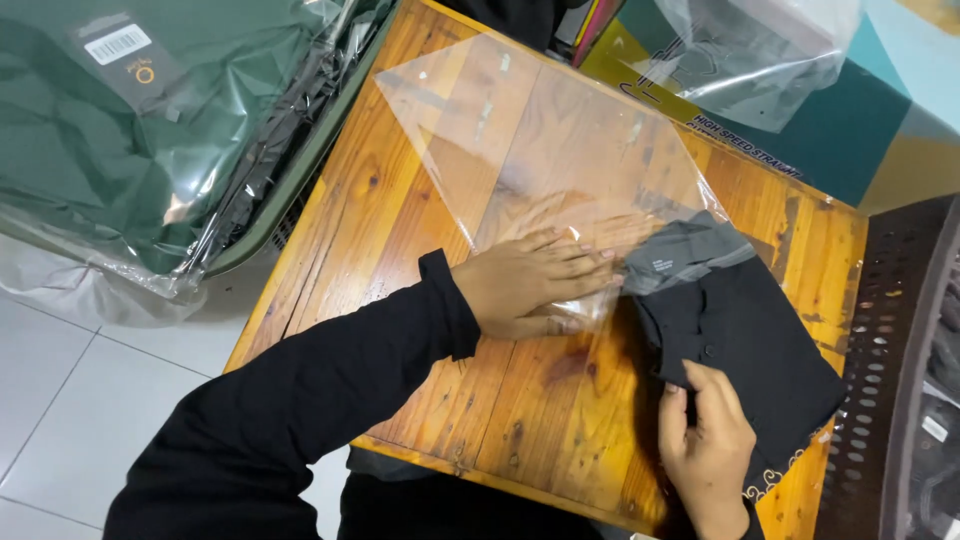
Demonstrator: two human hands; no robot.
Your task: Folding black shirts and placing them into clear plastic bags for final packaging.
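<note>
From the head view we see a wooden table [420, 330] with a clear plastic bag [530, 140] lying flat across it; the bag's mouth faces the person, and the collar end of a folded black garment [745, 335] sits just inside that mouth, the rest of it still outside on the wood; our left hand [535, 285] lies palm down on the bag's open edge, fingers spread and flat, pinning the plastic; our right hand [705, 440] pinches the near edge of the garment, fingers closed on the cloth. To the left stands a grey-green bin [300, 170] filled with bagged dark green garments [110, 130] in clear wrapping; beyond the table a colourful cardboard box [850, 130] carries a loose plastic bag [750, 50]; a dark perforated crate [890, 380] stands at the right.
</note>
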